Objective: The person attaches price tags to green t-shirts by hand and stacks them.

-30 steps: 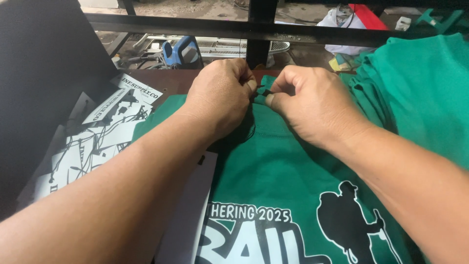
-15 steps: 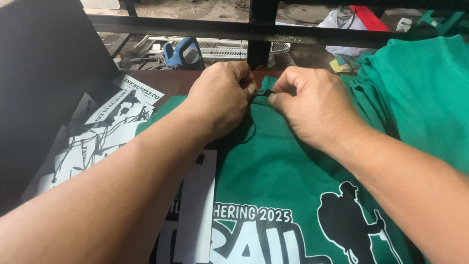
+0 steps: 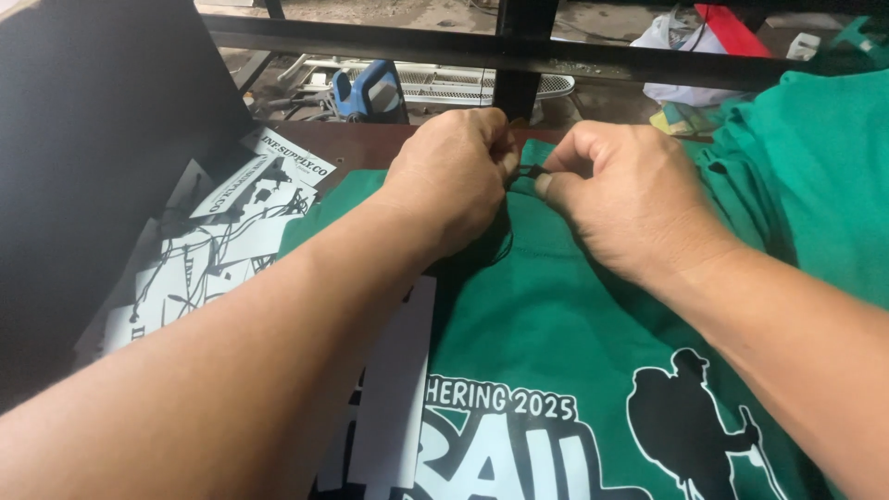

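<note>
Two hands, left hand (image 3: 451, 178) and right hand (image 3: 622, 199), fingers pinching green shirt (image 3: 556, 315) collar, collar pointing away, shirt lengthwise toward the wearer.

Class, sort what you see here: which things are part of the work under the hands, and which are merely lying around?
In hand:
left hand
right hand
green printed shirt, pinched at its collar

Lying about:
printed sheets
stack of green shirts
blue tool

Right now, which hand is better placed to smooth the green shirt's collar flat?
Probably the right hand: it lies over the green shirt beside the collar, while the left hand pinches the collar edge.
</note>
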